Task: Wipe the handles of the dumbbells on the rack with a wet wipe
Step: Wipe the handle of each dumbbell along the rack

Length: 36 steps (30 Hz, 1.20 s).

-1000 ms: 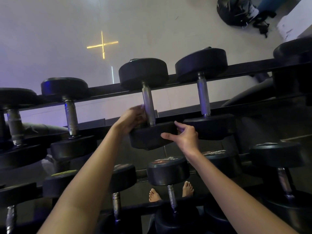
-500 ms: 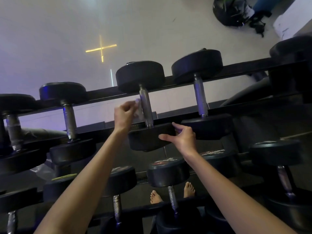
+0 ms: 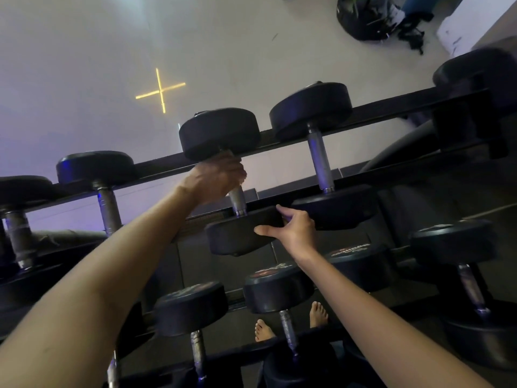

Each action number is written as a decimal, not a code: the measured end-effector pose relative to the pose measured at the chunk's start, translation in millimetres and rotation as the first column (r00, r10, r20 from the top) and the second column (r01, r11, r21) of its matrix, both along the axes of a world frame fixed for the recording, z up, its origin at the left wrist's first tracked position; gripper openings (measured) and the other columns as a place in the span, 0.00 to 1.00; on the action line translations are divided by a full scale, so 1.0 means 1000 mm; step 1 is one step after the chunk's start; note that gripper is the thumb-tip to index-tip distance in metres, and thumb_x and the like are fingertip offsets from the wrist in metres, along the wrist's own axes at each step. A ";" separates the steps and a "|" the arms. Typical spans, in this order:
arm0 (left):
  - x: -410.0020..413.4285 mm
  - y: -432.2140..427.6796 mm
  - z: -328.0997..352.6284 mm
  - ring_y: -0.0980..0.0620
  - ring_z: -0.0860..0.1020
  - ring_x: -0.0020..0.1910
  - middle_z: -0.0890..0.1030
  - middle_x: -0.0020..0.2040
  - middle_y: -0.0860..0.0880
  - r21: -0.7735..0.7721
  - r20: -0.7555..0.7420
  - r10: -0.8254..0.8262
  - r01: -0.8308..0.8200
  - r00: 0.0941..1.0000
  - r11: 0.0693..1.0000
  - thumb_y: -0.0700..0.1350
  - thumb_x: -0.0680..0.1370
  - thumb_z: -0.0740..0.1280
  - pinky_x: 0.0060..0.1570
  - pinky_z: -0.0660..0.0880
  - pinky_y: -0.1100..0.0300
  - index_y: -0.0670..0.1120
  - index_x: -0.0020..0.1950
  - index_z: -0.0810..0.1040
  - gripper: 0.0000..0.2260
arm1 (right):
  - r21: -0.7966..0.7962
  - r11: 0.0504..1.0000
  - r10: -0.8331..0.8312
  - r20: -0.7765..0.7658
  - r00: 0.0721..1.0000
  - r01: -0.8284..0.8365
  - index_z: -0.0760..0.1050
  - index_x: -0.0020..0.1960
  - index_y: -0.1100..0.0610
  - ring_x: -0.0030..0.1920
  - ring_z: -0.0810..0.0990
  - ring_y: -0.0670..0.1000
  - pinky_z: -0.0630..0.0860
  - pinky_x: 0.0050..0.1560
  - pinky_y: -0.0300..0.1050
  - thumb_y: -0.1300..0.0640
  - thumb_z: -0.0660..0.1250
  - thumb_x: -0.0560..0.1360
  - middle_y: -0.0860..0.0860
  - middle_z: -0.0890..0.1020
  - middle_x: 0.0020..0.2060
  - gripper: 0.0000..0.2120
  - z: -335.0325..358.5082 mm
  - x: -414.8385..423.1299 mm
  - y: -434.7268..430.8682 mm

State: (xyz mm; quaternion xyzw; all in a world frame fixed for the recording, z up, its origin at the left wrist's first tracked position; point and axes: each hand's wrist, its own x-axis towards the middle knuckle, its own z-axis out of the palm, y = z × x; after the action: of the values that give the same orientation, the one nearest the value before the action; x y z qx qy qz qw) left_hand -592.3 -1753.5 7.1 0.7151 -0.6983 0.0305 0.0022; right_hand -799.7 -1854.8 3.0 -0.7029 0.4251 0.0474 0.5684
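Note:
A black dumbbell (image 3: pixel 240 236) lies across the top rails of the rack (image 3: pixel 391 110). Its metal handle (image 3: pixel 237 200) shows only at the near end. My left hand (image 3: pixel 215 179) is wrapped around the upper part of that handle, just below the far head (image 3: pixel 219 133). The wet wipe is hidden inside that grip. My right hand (image 3: pixel 293 231) rests on the right edge of the near head, thumb in front and fingers behind it.
More dumbbells sit on the same tier: one to the right (image 3: pixel 319 158), one to the left (image 3: pixel 107 203). A lower tier (image 3: pixel 279 295) holds several more. My bare feet (image 3: pixel 263 330) show below. A dark bag (image 3: pixel 366 15) lies on the floor behind.
My left hand has gone from beside the near end of the handle up to its far end and closed around it. My right hand has stayed on the near head.

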 end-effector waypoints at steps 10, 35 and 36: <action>-0.002 -0.003 -0.001 0.44 0.79 0.45 0.81 0.40 0.47 0.044 -0.018 0.033 -0.032 0.999 0.999 0.41 0.77 0.55 0.55 0.71 0.55 0.44 0.41 0.80 0.14 | 0.003 1.000 0.003 0.007 1.000 -0.003 0.70 0.69 0.57 0.62 0.75 0.52 0.72 0.54 0.40 0.49 0.79 0.59 0.55 0.78 0.60 0.41 0.001 -0.001 0.001; -0.048 0.031 -0.006 0.46 0.77 0.59 0.81 0.57 0.44 -0.126 -0.385 0.228 -0.295 0.894 0.947 0.29 0.70 0.70 0.59 0.71 0.58 0.41 0.55 0.82 0.16 | 0.032 0.999 -0.039 0.016 0.999 0.038 0.71 0.68 0.58 0.65 0.73 0.53 0.73 0.64 0.46 0.50 0.80 0.58 0.55 0.77 0.63 0.42 0.001 -0.002 0.002; -0.042 0.028 -0.006 0.45 0.78 0.58 0.81 0.58 0.45 -0.149 -0.346 0.284 -0.351 0.894 0.924 0.30 0.70 0.70 0.57 0.74 0.55 0.43 0.55 0.83 0.16 | 0.035 0.999 -0.041 0.018 0.999 0.040 0.71 0.68 0.58 0.66 0.73 0.53 0.73 0.64 0.46 0.50 0.80 0.58 0.55 0.77 0.63 0.42 0.001 -0.002 0.002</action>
State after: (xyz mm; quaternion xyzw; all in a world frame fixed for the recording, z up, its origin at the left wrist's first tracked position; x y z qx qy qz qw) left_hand -634.4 -1725.7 0.8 0.8113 -0.5548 -0.0123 0.1842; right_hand -801.4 -1852.9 3.6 -0.6846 0.4331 0.0366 0.5851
